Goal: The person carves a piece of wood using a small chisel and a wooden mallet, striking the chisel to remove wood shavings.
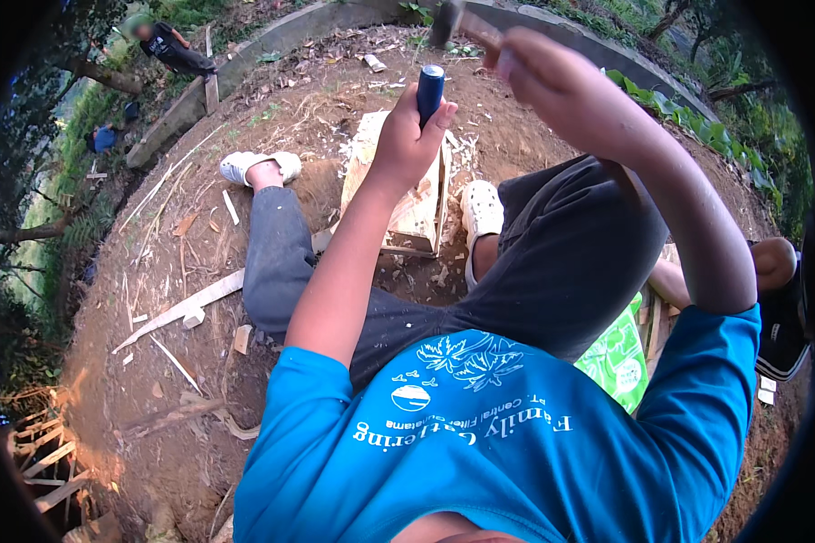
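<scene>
My left hand (406,147) is wrapped round a chisel (431,98), whose dark blue handle with a silver end cap stands nearly upright. Its blade is hidden behind the hand. Below, a thick block of pale wood (421,215) lies on the ground between my feet, its surface roughly cut. My right hand (545,77) grips a hammer (475,32) by its wooden handle, raised to the right of the chisel and above it. The dark hammer head is slightly blurred, apart from the chisel's cap.
Wood chips and a long wooden strip (190,308) lie on the dirt to the left. A green bag (616,362) sits beside my right thigh, near another person's arm (670,282). A low concrete curb (281,45) curves behind; a person (174,50) is at the far left.
</scene>
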`<state>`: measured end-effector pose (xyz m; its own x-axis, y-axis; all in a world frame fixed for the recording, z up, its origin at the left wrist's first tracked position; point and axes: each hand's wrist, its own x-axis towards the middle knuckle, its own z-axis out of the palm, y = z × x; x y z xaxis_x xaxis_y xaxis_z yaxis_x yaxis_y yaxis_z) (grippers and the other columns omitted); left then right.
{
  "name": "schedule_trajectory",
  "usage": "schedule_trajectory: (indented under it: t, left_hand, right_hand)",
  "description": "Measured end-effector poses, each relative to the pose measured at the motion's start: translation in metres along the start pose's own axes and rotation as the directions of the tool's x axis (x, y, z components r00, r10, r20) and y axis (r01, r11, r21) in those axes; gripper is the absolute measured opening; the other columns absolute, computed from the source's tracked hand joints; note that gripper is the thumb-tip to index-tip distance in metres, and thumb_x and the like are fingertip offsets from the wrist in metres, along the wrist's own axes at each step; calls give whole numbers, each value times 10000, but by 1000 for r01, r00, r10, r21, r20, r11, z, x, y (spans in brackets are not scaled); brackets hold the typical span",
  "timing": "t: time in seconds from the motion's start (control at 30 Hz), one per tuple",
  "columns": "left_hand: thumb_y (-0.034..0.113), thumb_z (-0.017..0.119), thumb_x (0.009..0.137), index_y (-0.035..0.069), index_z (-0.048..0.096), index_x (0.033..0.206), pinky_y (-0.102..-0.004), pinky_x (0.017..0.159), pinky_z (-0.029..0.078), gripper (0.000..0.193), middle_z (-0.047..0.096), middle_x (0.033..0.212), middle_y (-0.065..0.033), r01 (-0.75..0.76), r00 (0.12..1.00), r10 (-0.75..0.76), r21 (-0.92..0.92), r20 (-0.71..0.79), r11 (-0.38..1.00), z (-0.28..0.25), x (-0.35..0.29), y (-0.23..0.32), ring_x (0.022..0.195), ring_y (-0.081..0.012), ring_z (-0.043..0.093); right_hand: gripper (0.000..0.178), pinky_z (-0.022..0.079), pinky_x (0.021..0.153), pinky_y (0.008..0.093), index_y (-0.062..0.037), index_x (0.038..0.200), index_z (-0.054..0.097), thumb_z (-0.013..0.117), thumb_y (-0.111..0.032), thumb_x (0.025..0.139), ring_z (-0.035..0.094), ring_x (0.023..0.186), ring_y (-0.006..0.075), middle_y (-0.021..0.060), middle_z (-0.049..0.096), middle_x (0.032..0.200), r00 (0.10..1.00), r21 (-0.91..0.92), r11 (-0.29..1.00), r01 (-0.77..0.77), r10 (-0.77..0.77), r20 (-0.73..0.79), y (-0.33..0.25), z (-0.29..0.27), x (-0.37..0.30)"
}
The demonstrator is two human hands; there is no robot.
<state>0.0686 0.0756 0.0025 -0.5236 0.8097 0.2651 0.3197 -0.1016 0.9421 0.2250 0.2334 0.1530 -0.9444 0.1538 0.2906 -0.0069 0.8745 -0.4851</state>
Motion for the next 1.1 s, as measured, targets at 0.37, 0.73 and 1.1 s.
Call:
schedule_trajectory:
  t: [0.37, 0.73, 1.1]
  left_hand:
    - [345, 625, 1056, 96, 509, 1009, -241, 606, 413, 279, 497, 755, 47, -26, 1000, 26, -3, 12, 1000, -2, 1, -2, 652, -47, 474]
    - [365, 623, 1053, 84, 539, 1014, -279, 719, 441, 296, 507, 819, 23, -5, 1000, 5, 53, 16, 999, -2, -2, 6, 756, -83, 495]
    - [358, 622, 1053, 77, 547, 997, -293, 718, 446, 296, 518, 818, 10, -16, 1000, 16, 55, -7, 998, 1, 2, 5, 753, -100, 508]
  right_hand:
    - [278, 420, 628, 301, -34, 1159, 604, 482, -280, 1120, 487, 671, 123, 29, 506, 782, 997, 119, 991, -56, 62, -45, -9, -11, 14]
    - [277, 387, 586, 269, -30, 1190, 611, 497, -271, 1113, 450, 630, 97, 24, 539, 782, 973, 128, 968, -214, 223, -60, -9, -9, 15]
    - [247, 438, 672, 297, -45, 1159, 599, 539, -276, 1096, 546, 744, 113, 18, 522, 805, 973, -70, 993, -93, 106, 204, -7, -8, 12]
